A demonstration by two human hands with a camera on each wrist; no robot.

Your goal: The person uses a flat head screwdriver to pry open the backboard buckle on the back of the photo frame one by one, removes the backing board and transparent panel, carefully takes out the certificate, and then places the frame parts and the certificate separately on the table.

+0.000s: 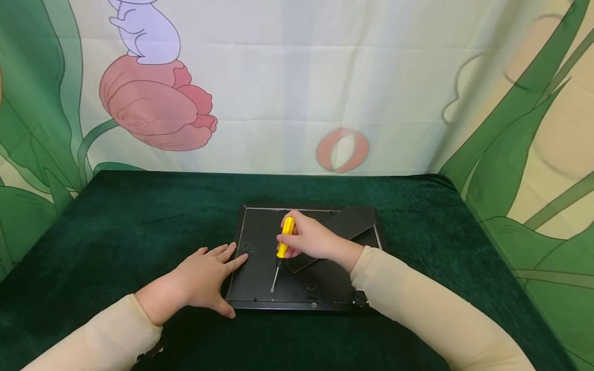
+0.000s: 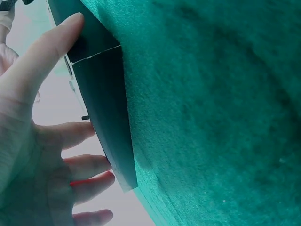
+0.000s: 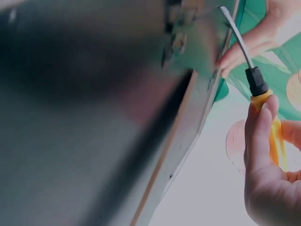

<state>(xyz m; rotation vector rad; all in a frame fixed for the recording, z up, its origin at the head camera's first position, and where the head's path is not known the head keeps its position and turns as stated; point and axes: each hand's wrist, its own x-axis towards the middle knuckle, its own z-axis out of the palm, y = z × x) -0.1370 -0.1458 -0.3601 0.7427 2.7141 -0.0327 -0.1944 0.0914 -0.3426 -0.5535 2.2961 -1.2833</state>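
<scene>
A black picture frame (image 1: 260, 275) lies back side up on the table, its easel stand (image 1: 357, 221) running slantwise across the backing. My right hand (image 1: 308, 237) grips a screwdriver by its yellow handle (image 1: 285, 234). The flat-tipped metal shaft (image 1: 276, 278) points down over the backing near the front edge. In the right wrist view the fingers and thumb wrap the screwdriver handle (image 3: 277, 141). My left hand (image 1: 204, 278) is spread at the frame's left edge, with the thumb at the near corner and the fingertips along the side (image 2: 101, 108).
Dark green cloth (image 1: 162, 221) covers the table. Behind it hangs a pale curtain (image 1: 278, 93) printed with flowers and leaves. A small metal clip (image 1: 313, 291) sits on the backing near the front, and a black piece (image 1: 359, 299) shows beside the right sleeve.
</scene>
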